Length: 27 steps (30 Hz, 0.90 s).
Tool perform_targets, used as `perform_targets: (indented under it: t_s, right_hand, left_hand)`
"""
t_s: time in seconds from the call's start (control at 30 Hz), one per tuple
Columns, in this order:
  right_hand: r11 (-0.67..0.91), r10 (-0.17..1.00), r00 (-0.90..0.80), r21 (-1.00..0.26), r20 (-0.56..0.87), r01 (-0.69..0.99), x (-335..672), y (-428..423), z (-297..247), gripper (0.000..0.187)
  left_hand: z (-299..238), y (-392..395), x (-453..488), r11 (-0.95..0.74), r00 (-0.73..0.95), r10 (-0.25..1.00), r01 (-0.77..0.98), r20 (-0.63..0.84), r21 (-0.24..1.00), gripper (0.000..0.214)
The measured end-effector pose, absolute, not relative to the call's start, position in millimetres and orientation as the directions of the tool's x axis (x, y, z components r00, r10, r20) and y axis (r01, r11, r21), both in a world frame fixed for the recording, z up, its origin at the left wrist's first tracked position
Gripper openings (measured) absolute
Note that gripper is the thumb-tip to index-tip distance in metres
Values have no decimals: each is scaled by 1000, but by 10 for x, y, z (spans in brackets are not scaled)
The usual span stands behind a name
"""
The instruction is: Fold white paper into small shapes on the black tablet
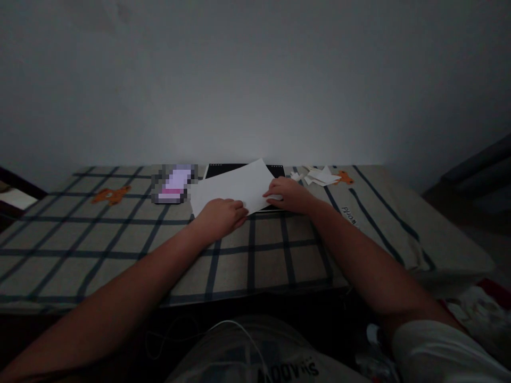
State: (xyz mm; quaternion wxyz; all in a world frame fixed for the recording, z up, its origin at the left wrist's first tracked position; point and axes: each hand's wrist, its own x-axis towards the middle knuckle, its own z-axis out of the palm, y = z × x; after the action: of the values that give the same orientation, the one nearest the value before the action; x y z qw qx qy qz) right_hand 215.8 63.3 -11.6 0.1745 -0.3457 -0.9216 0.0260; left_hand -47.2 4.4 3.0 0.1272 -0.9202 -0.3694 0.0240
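A white sheet of paper [233,186] lies at a slant over a flat black object [275,172] with a pale edge, whose kind I cannot make out. My left hand [222,218] is closed on the sheet's near edge, its fingers curled and partly hidden. At the right side of the sheet, my right hand [293,194] has its thumb and fingers closed on the paper's edge. Just beyond the right hand is a small heap of white paper scraps [322,176].
A checked cloth [120,234] with printed orange bears covers the table, which stands against a grey wall [255,80]. Left of the paper, a blurred-out phone [174,183] lies on the cloth. A white cable [235,322] hangs in front of my body.
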Motion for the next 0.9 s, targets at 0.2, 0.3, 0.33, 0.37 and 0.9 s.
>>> perform_targets:
  t_s: [0.2, 0.3, 0.33, 0.37, 0.9]
  right_hand:
    - [750, 659, -685, -210, 311, 627, 2207, 661, -127, 25]
    - [767, 641, -712, -204, 288, 608, 2174, 635, -118, 28]
    - [771, 636, -719, -205, 281, 602, 2154, 622, -115, 27]
    - [772, 635, -722, -210, 274, 600, 2132, 609, -113, 26]
    - [695, 708, -628, -473, 323, 541, 1988, 467, -78, 37]
  left_hand:
    - [70, 19, -448, -678, 710, 703, 688, 43, -257, 28]
    - [160, 5, -423, -654, 695, 716, 701, 69, -284, 24]
    - [197, 4, -415, -643, 690, 720, 706, 81, -295, 24]
    - [235, 8, -409, -635, 687, 720, 709, 97, -307, 24]
    - [292, 494, -324, -724, 774, 370, 586, 513, -363, 17]
